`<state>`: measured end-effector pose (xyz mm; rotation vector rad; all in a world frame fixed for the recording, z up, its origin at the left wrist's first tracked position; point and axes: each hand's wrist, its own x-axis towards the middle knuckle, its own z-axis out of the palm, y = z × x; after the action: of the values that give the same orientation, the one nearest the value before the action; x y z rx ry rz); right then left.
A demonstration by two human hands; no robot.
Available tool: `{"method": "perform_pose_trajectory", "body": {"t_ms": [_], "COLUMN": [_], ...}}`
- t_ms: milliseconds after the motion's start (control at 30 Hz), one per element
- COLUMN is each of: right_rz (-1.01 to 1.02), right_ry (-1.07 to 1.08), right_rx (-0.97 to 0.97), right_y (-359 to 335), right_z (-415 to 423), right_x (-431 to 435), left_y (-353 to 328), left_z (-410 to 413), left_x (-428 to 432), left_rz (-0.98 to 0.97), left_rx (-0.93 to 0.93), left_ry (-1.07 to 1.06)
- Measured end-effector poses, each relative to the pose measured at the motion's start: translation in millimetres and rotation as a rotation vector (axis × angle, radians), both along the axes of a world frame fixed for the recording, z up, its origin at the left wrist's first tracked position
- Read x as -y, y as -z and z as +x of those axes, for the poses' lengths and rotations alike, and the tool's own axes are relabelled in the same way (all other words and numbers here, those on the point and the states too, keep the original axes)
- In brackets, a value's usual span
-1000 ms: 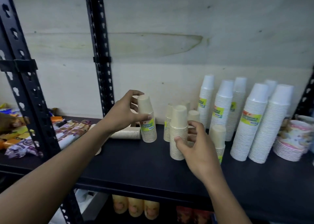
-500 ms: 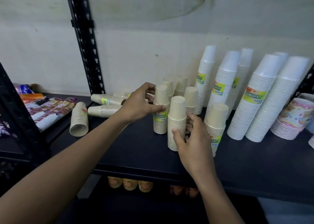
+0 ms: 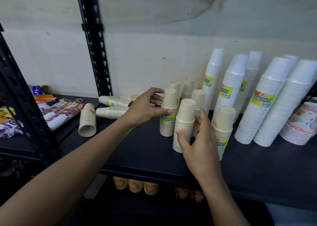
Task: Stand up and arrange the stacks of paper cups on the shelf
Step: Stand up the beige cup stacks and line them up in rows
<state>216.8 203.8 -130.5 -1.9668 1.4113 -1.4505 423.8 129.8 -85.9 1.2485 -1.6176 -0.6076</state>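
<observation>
Several short beige paper-cup stacks stand upright on the black shelf (image 3: 140, 150). My left hand (image 3: 145, 107) grips one of them, a labelled stack (image 3: 168, 121), thumb on its front and fingers behind. My right hand (image 3: 197, 140) curls round the front stack (image 3: 183, 122), thumb on its near side. Another upright stack (image 3: 223, 128) stands just to its right. Three beige stacks lie on their sides at the left: one (image 3: 87, 119) with its mouth toward me, two more (image 3: 113, 112) (image 3: 115, 101) behind it.
Tall white cup stacks (image 3: 262, 104) line the back right, with patterned plates (image 3: 301, 122) at the far right. Snack packets (image 3: 58, 110) lie on the neighbouring shelf left. A black upright post (image 3: 93, 42) rises at the back, another (image 3: 20, 95) at the front left.
My left hand carried its labelled stack rightward and set it down among the upright ones. My right hand stayed at the front stack. The camera view shifted left and down.
</observation>
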Motion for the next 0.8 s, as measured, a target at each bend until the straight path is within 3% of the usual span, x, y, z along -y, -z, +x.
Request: {"method": "perform_pose_trajectory", "body": {"t_ms": [267,467,667,800], "right_rz": [-0.181,-0.334,-0.282,-0.163], "right_ry": [0.004,-0.062,-0.238,-0.302], "right_rx": [-0.039,-0.034,-0.144,-0.269], "right_y": [-51.2,-93.6,-120.8,-123.5], "right_z": [3.6,21.2,78.0,113.9], "right_x": [0.0,-14.7,-0.6,32.2], "left_y": [-22.8,-39.4,-37.9,-23.9], "left_z": [17.7,49.4,108.2,139.3], "left_x": [-25.2,-59.1,-88.2,-102.7], "left_rz": [-0.009,-0.068,-0.02,0.081], "left_rx": [0.067,0.047,0.092,0.127], "left_ry": [-0.094,-0.276,-0.585,-0.664]}}
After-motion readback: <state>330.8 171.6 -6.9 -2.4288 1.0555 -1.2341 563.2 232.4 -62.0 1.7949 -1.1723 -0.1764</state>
